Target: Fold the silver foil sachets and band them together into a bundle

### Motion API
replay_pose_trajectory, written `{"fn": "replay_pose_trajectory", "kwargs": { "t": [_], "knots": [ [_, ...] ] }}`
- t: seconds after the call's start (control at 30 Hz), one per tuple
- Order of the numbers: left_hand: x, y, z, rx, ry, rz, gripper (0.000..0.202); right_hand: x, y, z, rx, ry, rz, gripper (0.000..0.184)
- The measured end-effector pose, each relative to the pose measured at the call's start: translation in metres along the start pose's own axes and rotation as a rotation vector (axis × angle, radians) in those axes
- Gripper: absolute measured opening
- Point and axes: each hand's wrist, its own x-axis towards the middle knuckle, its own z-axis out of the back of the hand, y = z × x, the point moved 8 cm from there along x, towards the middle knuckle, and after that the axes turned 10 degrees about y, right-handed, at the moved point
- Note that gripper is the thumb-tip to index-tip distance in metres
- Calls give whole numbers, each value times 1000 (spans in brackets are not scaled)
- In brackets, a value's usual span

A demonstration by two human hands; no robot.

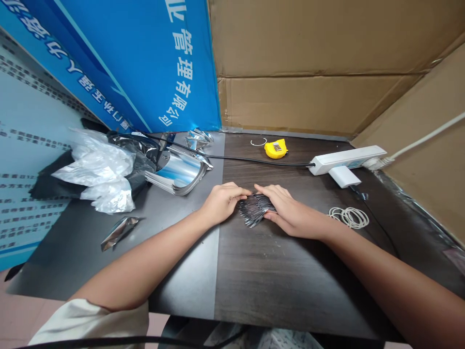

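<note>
A fanned stack of thin, shiny foil pouches (pixel 254 209), seen edge-on, lies between my hands over the dark wood-grain desk. My left hand (pixel 225 201) pinches its upper left corner, fingers closed together. Around the right end of the stack, my right hand (pixel 285 209) is closed, its thumb below and fingers above. The fingers partly hide the stack's upper edge and right end. Left of my left hand sits a curved pile of silver foil pouches (pixel 181 169). One loose silver pouch (pixel 119 232) lies beyond my left forearm.
Crumpled clear plastic (pixel 101 165) and black plastic lie at the left. A yellow tape measure (pixel 276 149) sits at the back, near a black cable (pixel 236 157). A white power strip (pixel 345 159) and pale rubber bands (pixel 349 217) are at right. Cardboard (pixel 290 102) walls the back.
</note>
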Motion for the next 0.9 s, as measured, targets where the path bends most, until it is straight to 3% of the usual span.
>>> {"fn": "replay_pose_trajectory", "kwargs": {
  "t": [0.13, 0.3, 0.47, 0.53, 0.63, 0.7, 0.77, 0.83, 0.9],
  "knots": [
    [0, 1, 1, -10, 0, 24, 16, 3, 2, 0, 10, -2, 2, 61],
    [-2, -9, -1, 30, 19, -107, 21, 6, 4, 3, 5, -39, 34, 38],
    [-3, -20, 1, 233, 127, -101, 23, 8, 5, 2, -32, -30, 41, 32],
    [1, -18, 16, 322, 133, -75, 24, 8, 4, 2, -36, -43, 36, 31],
    [21, 3, 61, 466, 79, 58, 27, 8, 5, 3, -21, -55, 29, 30],
    [41, 31, 97, 589, 68, 256, 27, 8, 5, 4, -14, -48, 21, 29],
    [57, 67, 127, 705, 151, 567, 37, 7, 5, 4, -17, -44, 16, 28],
    [71, 87, 144, 721, 195, 690, 44, 5, 2, 5, -21, -46, 13, 28],
    [79, 102, 148, 718, 250, 779, 40, 3, -3, 6, -22, -47, 6, 28]
  ]
}}
